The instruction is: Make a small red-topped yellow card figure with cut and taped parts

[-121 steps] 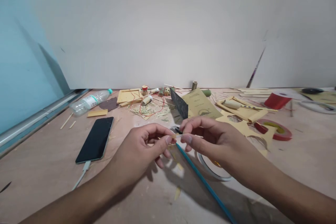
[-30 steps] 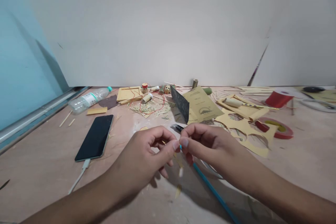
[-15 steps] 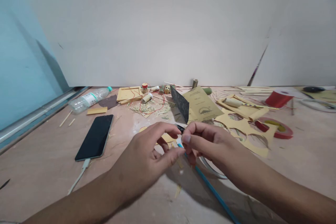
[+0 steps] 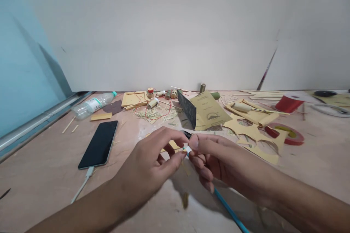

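Near the front middle of the table, my left hand (image 4: 157, 156) is curled, its thumb and fingers closing round something tiny that I cannot make out. Facing it, my right hand (image 4: 212, 153) pinches with thumb and forefinger; what sits in the pinch is hidden. Between the fingertips shows a small white piece (image 4: 188, 149) with a bit of blue below it. Just beyond the fingertips lies a black object (image 4: 187, 134), partly covered. From beneath my right hand a long thin blue stick or tube (image 4: 231, 209) runs toward the near edge.
Left of my hands lies a phone (image 4: 98, 145) on a white cable, with a plastic bottle (image 4: 94, 105) behind. Sandpaper (image 4: 210, 111) stands folded ahead. Cut-out yellow sheet (image 4: 255, 133), red tape roll (image 4: 291, 134) and red spool (image 4: 289, 104) lie right. A white board (image 4: 175, 36) closes the back.
My fingertips have come closer together around the small white piece. My right hand has turned slightly, its lower fingers now showing and covering more of the blue length.
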Motion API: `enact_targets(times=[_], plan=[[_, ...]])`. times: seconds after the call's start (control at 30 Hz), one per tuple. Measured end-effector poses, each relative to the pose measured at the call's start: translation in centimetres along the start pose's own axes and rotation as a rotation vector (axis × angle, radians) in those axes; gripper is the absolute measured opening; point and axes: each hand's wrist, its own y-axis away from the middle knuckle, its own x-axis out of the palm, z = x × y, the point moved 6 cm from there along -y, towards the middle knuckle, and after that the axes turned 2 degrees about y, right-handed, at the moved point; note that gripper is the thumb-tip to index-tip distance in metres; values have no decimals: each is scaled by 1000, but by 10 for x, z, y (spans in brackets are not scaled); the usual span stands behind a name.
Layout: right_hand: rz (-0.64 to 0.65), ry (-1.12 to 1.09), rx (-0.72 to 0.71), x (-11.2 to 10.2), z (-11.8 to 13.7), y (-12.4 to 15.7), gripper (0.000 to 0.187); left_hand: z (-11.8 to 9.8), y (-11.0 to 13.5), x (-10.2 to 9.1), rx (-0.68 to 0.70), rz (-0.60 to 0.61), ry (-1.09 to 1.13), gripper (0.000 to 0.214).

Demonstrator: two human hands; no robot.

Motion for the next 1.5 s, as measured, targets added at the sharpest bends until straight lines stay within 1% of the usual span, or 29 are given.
enact_targets(times=[0.07,0.1,0.17,0.2,0.27,0.3,0.37,0.4,0.47,0.57,0.7,0.77,0.9,1.03,1.17,1.37,1.5], plan=[[24,-12,30,0,-3,-1,31,-2,1,0,21,11,-2,18],[44,-8,45,1,-5,-2,32,0,1,0,1,8,21,14],[76,37,52,2,-7,-3,35,7,1,0,-121,3,146,4],[70,84,28,3,-7,-3,37,11,1,1,-203,5,233,9],[-5,261,-84,1,1,-1,39,18,1,3,-345,16,384,20],[-61,372,-158,1,6,1,37,20,0,4,-385,22,427,23],[-153,572,-282,1,17,6,28,21,-1,5,-415,33,471,24],[-175,632,-316,2,21,8,25,21,-2,6,-420,39,485,24],[-181,657,-318,3,22,9,23,22,-2,7,-424,54,514,24],[-162,599,-273,0,20,7,25,24,-1,9,-447,63,525,29],[-147,540,-232,-2,16,5,24,25,4,10,-467,44,517,37],[-140,544,-233,-1,16,6,24,24,5,9,-457,39,496,36],[-124,553,-253,3,15,6,20,21,4,8,-418,30,466,26],[-120,582,-265,3,14,5,18,23,3,9,-423,49,465,25],[-119,594,-254,1,14,2,23,27,4,7,-421,48,402,27],[-126,563,-212,-6,13,-3,20,26,4,2,-406,-5,271,29],[-99,569,-187,-6,11,-4,25,17,0,1,-324,55,145,21]])
